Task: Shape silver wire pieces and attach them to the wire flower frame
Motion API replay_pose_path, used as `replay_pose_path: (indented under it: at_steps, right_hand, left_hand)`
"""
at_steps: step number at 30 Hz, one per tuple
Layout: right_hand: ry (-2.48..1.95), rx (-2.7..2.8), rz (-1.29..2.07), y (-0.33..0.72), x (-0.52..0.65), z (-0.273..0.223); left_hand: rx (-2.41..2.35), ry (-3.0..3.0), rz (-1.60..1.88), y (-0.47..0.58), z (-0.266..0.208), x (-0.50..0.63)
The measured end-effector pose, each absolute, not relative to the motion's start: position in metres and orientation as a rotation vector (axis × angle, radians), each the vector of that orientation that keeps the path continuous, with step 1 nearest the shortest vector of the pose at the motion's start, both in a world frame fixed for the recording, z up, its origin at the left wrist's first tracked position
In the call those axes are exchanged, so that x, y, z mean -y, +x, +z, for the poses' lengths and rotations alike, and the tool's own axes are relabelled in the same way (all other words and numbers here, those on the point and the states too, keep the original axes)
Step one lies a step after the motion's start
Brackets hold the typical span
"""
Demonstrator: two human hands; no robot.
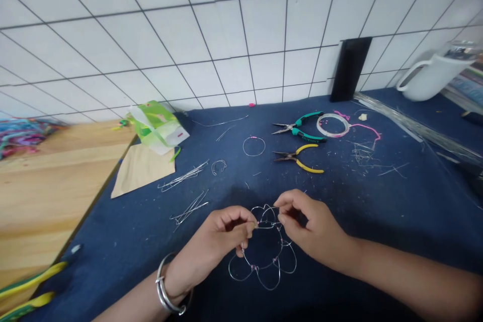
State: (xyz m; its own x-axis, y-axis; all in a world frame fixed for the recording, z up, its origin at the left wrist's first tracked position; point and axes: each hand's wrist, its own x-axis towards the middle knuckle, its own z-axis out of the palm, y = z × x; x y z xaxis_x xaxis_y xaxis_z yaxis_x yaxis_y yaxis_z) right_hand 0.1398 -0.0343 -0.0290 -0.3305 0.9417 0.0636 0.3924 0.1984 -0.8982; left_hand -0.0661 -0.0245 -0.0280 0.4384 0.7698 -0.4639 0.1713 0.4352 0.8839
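Left hand [217,241], bangles at wrist, is pinched on the upper edge of a wire flower frame [264,256] held just above the blue counter [377,211]. Right hand [313,226] is pinched on the same top loop. Frame is judged light, springy, easily bent; best gripped at the beaded petal junctions. Yellow-handled pliers [302,158] lie beyond.

Thin bright metal on matt blue cloth

The wire flower [264,251] is shiny bare metal; the blue cloth [396,201] looks soft and matt; the pliers [300,158] have glossy yellow plastic grips; the wood board [41,186] along the cloth's left edge is smooth
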Motion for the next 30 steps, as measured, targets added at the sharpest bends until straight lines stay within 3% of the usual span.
replay_pose_path:
  at_steps: [9, 20, 30]
  right_hand:
    - [-1.332, 1.677, 1.308, 0.1415, 0.0319, -0.022]
    - [-1.217, 1.935, 0.951, 0.141, 0.033, -0.0273]
    - [-1.188, 1.953, 0.947, 0.1401, 0.0328, -0.03]
  left_hand:
    - [-1.093, 1.077, 0.527, -0.0651, -0.0276, 0.0251]
    - [-1.112, 1.099, 0.512, -0.0672, -0.0286, 0.0252]
    - [-1.101, 1.094, 0.52, -0.0689, -0.029, 0.026]
